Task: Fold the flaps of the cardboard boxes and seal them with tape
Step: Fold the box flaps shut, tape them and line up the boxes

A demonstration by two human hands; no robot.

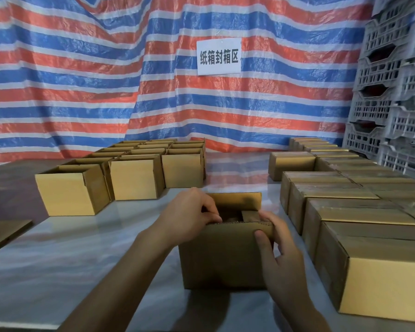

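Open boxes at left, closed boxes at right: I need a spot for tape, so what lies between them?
Head view: the box being folded, gripped by the left hand and right hand, stands there up front; behind it only bare table.

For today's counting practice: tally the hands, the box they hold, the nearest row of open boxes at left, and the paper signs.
Hands: 2 (left hand, right hand)
Held box: 1
Open boxes, nearest left row: 3
Paper sign: 1
Total: 7
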